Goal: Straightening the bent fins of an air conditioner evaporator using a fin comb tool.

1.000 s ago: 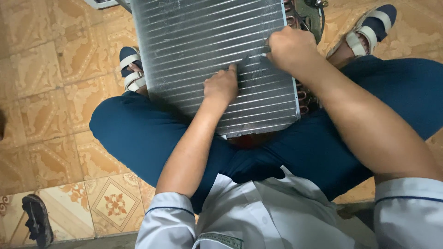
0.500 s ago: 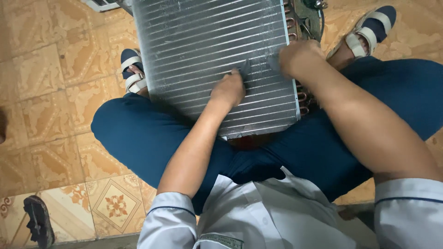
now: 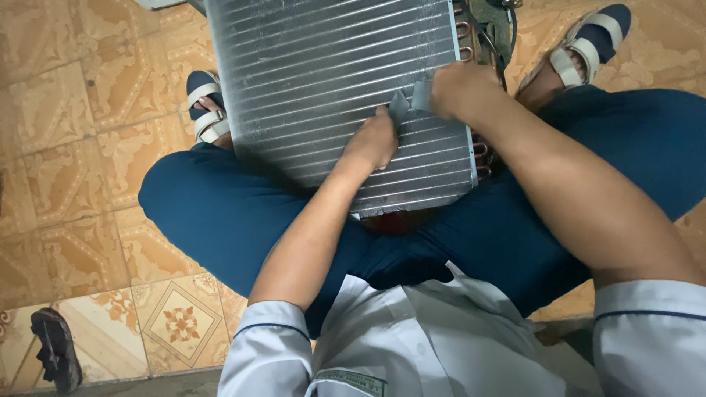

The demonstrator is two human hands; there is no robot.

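The finned coil (image 3: 331, 81), a flat silver panel of thin metal fins, leans against the seated person's knees, its lower edge resting between the blue trouser legs (image 3: 220, 213); copper tube bends (image 3: 478, 151) show along its right side. The step in hand looks like working a small grey strip (image 3: 409, 101) across the fins; the left hand (image 3: 371, 140) is curled, fingertips pinching the strip's near end against the panel; the right hand (image 3: 460, 88) is closed on its far end, knuckles up. The next move, I'd judge, calls for a light, even touch along the fin lines, since such fins bend easily. Counted: one coil, one strip, two hands, two striped sandals (image 3: 202, 106) on the tiled floor (image 3: 66, 147); one dark shoe (image 3: 51, 353) lies apart at the lower left.
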